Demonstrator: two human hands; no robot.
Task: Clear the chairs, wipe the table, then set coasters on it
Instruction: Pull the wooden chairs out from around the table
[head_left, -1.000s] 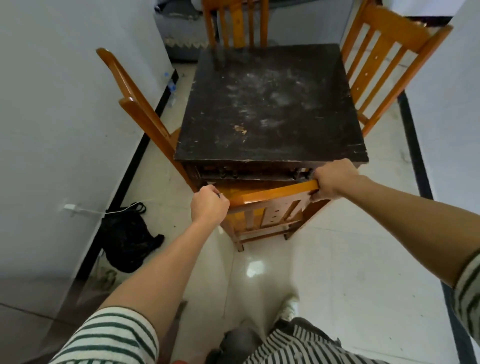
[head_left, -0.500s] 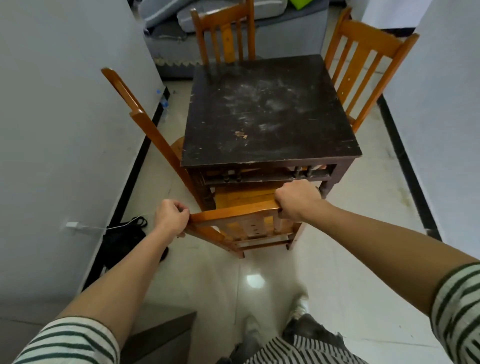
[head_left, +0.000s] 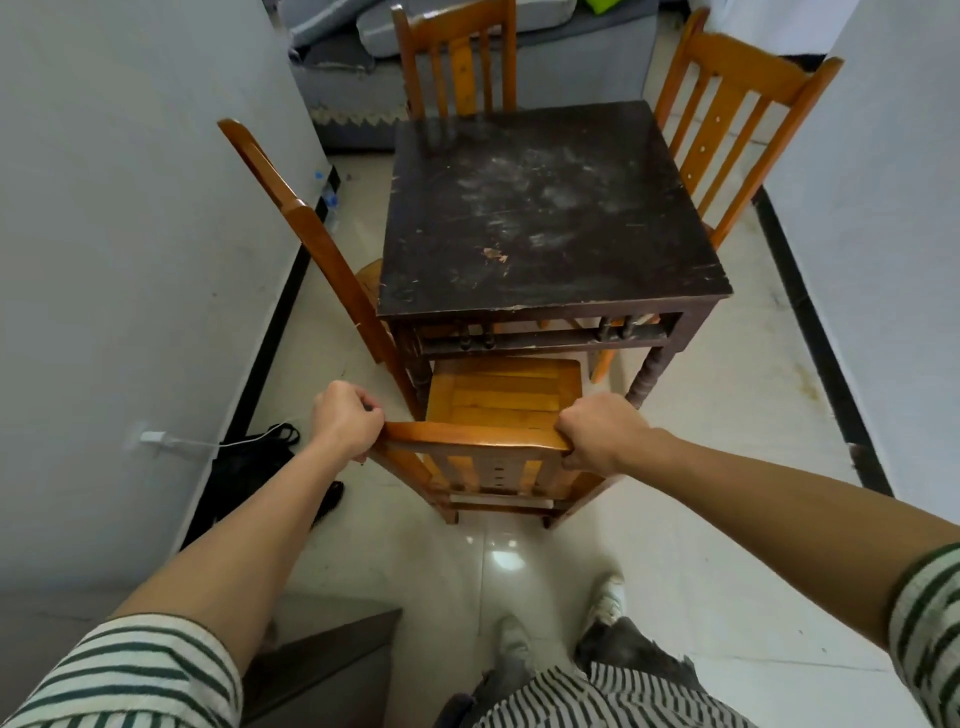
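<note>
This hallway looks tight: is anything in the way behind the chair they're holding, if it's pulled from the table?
Only the person's own shoes stand on the tiles straight behind the chair that the left hand and right hand grip. A black bag by the left wall and a grey ledge narrow that side.

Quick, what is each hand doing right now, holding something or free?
Left hand: closed, gripping the left end of the near chair by its top rail.
Right hand: closed, gripping the right end of that rail.
</note>
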